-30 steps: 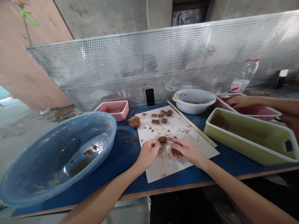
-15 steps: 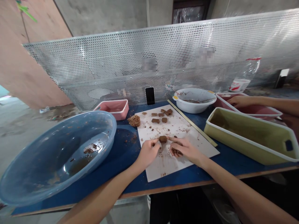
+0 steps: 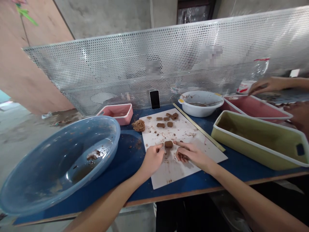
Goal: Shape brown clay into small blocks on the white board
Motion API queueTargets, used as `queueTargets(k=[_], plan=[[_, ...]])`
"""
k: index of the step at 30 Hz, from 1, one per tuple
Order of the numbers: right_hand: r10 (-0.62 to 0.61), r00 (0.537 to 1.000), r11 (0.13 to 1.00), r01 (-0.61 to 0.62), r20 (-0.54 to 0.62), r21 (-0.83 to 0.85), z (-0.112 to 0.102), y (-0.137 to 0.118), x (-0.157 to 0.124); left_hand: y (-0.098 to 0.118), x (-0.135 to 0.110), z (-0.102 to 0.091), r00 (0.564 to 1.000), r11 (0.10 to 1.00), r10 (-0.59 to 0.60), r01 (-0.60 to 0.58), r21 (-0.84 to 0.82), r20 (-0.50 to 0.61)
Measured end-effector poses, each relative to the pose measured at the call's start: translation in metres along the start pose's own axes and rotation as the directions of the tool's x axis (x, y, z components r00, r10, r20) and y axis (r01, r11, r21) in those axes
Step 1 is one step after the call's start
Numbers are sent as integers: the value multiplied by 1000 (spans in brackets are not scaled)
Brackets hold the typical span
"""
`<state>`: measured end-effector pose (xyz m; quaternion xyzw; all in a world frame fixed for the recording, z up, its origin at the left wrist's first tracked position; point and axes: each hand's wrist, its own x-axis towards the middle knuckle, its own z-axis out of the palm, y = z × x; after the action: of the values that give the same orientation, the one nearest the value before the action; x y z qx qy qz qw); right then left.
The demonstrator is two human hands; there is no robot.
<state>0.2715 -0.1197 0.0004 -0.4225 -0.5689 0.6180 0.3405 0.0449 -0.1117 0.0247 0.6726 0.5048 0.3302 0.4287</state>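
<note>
A small brown clay block (image 3: 168, 144) lies on the white board (image 3: 207, 148) between my two hands. My left hand (image 3: 153, 158) presses its fingertips against the block's left side, fingers curled. My right hand (image 3: 190, 153) touches the block's right side with its extended forefinger, while the other fingers curl around more brown clay. Several shaped clay pieces (image 3: 166, 120) lie at the board's far end. A rough clay lump (image 3: 138, 125) sits at the board's far left corner.
A big blue basin (image 3: 29, 180) with clay scraps fills the left. A pink tub (image 3: 117, 112), a phone (image 3: 154, 99), a white bowl (image 3: 200, 104), a wooden stick (image 3: 199, 128), a yellow-green trough (image 3: 260, 141) and a pink tray (image 3: 256, 108) stand around. Another person's hand (image 3: 264, 85) reaches at far right.
My hands stay at the clay block. The other person's hand has lifted out of the pink tray and moved up and right.
</note>
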Motion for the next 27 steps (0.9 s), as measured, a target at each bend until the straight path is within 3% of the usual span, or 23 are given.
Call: queueTargets(k=[11,22,27], plan=[[48,997,990,-56,62,128,0,-5,0,-3,-3,3,1000,1000,-27,27,-6,11],[37,995,993,-47,92,109,0,-7,0,-6,-2,4,999,999,-21,22,-31,29],[58,997,992,-64,54,110,1,-9,-1,-5,-1,2,999,999,-35,35,-2,28]])
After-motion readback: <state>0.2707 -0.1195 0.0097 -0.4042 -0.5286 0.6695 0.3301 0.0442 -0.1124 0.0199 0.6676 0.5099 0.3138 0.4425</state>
